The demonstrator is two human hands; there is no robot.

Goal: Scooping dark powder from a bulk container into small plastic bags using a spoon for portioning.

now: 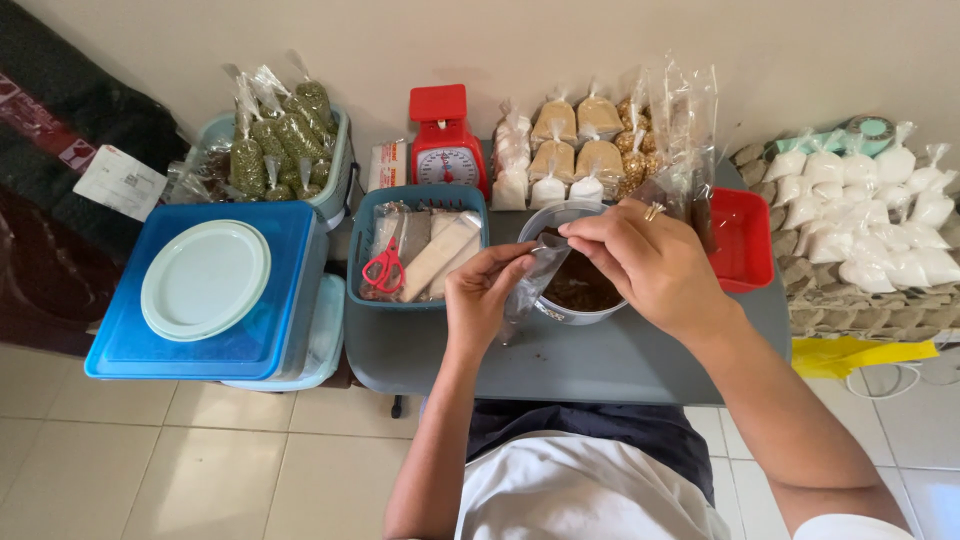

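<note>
- Holding a small clear plastic bag (533, 275) between both hands, the person works right over the middle of the grey table (560, 360), just in front of the tub.
- Left hand (482, 300) is pinched narrow on the near side of the bag's mouth, thumb and fingers closed on the film.
- Right hand (640, 258) comes in from the right, fingertips pinched on the far lip of the same bag, a ring showing on one finger.
- The bag looks empty and limp; I can't tell whether its mouth is parted yet.
- Just behind the bag sits a round clear tub (580, 280) with dark brown loose stuff in it, still well stocked, so by my reading plenty is left to portion out.
- Far along the wall stand finished tied packets (575, 150) of white and tan goods, beside a red kitchen scale (447, 150).
- Left of the tub, a teal basket (415, 250) holds flat packs and red-handled scissors (384, 268).
- Far left, a tub of green-filled bags (280, 140); nearer, a blue lidded box (210, 290) with a pale round lid on top.
- Right of the tub, a red tray (742, 240), and beyond it a heap of white tied packets (870, 220) on egg cartons.
- Judging from this, the bagging of the brown stuff is at an early step for this bag: opened or opening, nothing in it.
</note>
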